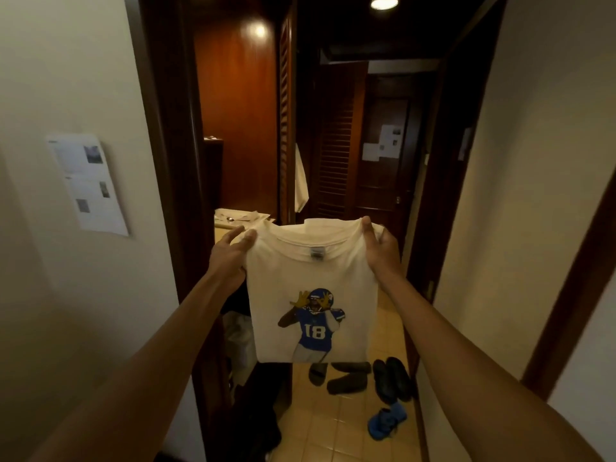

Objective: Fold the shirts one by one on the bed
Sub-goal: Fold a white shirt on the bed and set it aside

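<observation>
Papers (88,185): taped to the wall at far left. Left hand (230,253): raised at the shirt's left shoulder corner, thumb laid on the near face of the cloth and pinching it against the hand, the long fingers (233,233) stretched nearly straight past the edge. Shirt (313,278): white, held up in the air before a dark wooden doorway, collar at top, hanging flat between the two hands, its print of a player in blue numbered 18 facing the camera, lower hem free above the tile floor (336,428). Right hand (380,248): at the right shoulder corner, thumb upright on the near face, fingers curled round behind the cloth, gripping it. Dark shoes (391,378): on the floor below and right of the hem. Blue item (386,423): crumpled, on the tiles, nearer than the shoes.
</observation>
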